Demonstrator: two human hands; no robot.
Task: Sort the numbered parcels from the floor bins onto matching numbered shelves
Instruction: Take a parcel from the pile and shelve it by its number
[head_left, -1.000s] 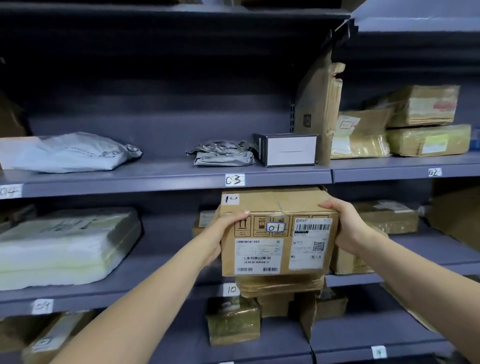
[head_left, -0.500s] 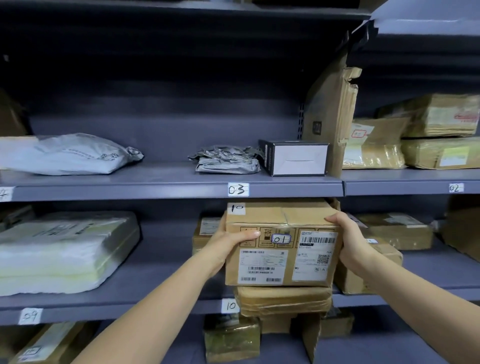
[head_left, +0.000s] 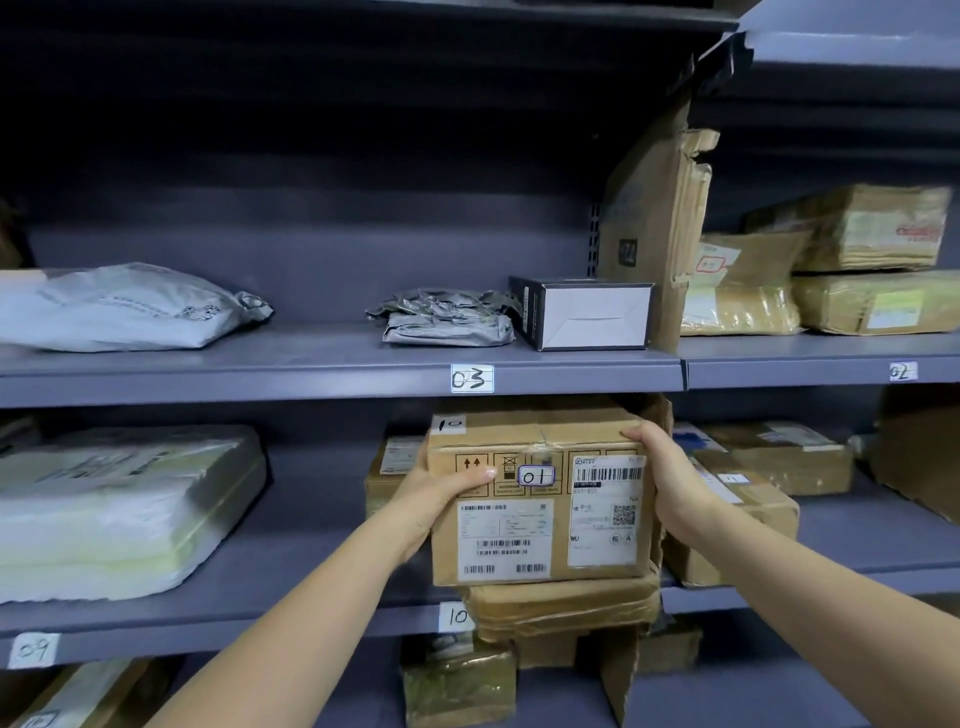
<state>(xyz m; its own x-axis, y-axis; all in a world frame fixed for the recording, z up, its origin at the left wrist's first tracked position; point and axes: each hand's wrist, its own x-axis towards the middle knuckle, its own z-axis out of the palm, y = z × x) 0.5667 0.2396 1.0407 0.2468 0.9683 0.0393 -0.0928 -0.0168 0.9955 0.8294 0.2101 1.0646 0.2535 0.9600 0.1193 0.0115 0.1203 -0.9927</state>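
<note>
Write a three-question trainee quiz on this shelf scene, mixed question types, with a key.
1. True or false: both the left hand and the right hand grip the brown cardboard box with shipping labels.
2. The white handwritten tag on the shelf edge just below that box reads: A) 03 B) 10 C) 02
3. Fill in: the black-and-white rectangular carton stands on the shelf tagged ___.

Key: 1 true; 2 B; 3 03
</note>
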